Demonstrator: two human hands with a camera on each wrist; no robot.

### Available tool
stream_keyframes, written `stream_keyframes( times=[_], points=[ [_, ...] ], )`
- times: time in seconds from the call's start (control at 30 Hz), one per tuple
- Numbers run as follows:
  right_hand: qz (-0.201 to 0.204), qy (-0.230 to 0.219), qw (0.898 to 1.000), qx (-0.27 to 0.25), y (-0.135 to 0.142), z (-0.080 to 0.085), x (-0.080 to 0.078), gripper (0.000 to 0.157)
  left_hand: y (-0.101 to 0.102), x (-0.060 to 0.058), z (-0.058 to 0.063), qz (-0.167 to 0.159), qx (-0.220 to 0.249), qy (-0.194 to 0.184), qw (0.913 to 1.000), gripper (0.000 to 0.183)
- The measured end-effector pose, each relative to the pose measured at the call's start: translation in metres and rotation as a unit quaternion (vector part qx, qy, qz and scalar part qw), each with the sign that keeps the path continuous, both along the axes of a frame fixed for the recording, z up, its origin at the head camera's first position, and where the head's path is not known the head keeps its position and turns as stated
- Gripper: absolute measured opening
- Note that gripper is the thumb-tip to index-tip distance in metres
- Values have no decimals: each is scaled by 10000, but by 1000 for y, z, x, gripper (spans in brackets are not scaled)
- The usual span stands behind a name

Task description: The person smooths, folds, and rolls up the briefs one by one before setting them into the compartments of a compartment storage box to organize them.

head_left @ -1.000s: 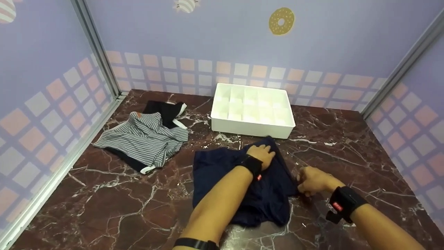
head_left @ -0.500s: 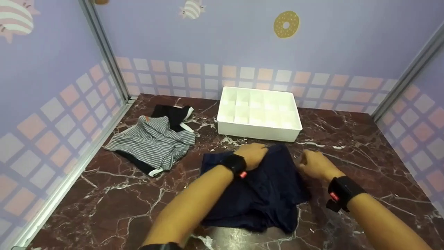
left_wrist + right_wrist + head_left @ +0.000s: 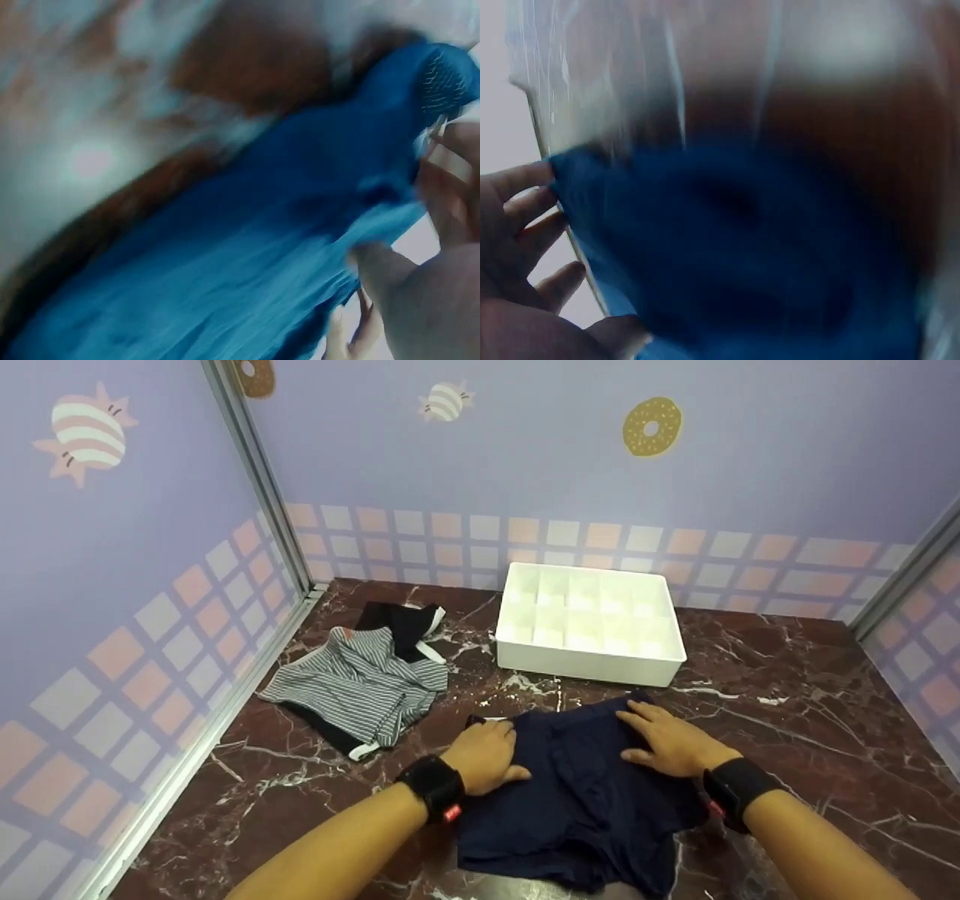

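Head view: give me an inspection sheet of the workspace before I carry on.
Surface: dark red marbled tabletop, pale veins.
Job's things: navy garment, spread out, wrinkled.
Clutter: striped garment partly over black, white-trimmed cloth; compartmented white tray beyond the navy garment.
Hands: left hand and right hand touch the navy garment, at opposite sides.
Cables: nothing seen.
Surroundings: lilac printed walls; metal post at back-left corner.

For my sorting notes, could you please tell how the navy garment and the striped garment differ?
The navy garment is plain; the striped garment has grey-white stripes. The left hand and right hand touch the navy garment; neither touches the striped garment. Both lie on the marbled table.
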State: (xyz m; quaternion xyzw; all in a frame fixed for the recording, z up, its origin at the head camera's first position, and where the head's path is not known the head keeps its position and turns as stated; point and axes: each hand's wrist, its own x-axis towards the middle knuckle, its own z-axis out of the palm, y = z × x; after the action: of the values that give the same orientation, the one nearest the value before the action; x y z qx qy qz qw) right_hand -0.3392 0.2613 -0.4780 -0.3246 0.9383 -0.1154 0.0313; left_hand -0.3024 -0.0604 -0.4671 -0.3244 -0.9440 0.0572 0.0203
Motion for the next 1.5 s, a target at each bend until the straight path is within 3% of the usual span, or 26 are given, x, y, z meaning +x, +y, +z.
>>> stream_keyframes(
  times=[0.1,0.23,0.3,0.4,0.5,0.6,0.73,0.83,0.9,1.0,1.1,1.27,1.33,1.4,1.5],
  points=[
    [-154,-369,9991,172,7,-2,6,77,-2,4,-7,531,-281,-410,9974,100],
    [-243,-601,9974,324,8,2,11,95,-17,-15,0,804,-471,-1163,9888,122],
    [-296,-693,9963,418,8,4,12,102,-26,-27,4,797,-486,-1379,9860,125],
    [-456,-754,9948,506,8,7,13,105,-36,-41,9,640,-466,-1403,9869,124],
    [-603,-512,9958,451,8,10,12,102,-37,-45,12,405,-237,-1229,9913,118],
    [-604,-160,9976,287,1,10,12,100,-28,-34,14,18,375,-1062,9936,101],
    [-292,-158,9994,55,-18,12,20,105,-6,-8,18,-1194,1002,-1066,9820,68],
    [-108,-404,9990,132,-29,13,28,116,13,12,20,-2120,761,-1077,9683,44],
    [-77,-504,9982,331,-32,13,34,125,22,23,19,-2399,458,-1005,9645,30],
    [8,-600,9961,653,-32,11,41,134,29,35,14,-2441,99,-952,9650,16],
    [84,-645,9936,928,-27,9,44,138,30,46,11,-2403,72,-1226,9629,14],
    [20,-848,9915,985,-17,10,44,139,23,51,6,-2640,562,-1915,9436,11],
    [-114,-804,9940,735,-16,12,42,131,18,46,5,-2623,956,-1935,9405,9],
    [-287,-575,9971,418,-17,13,37,118,10,39,4,-2350,1371,-1774,9458,13],
    [-397,-105,9992,6,-17,10,30,97,-5,28,2,-1532,1441,-1106,9714,29]
  ],
)
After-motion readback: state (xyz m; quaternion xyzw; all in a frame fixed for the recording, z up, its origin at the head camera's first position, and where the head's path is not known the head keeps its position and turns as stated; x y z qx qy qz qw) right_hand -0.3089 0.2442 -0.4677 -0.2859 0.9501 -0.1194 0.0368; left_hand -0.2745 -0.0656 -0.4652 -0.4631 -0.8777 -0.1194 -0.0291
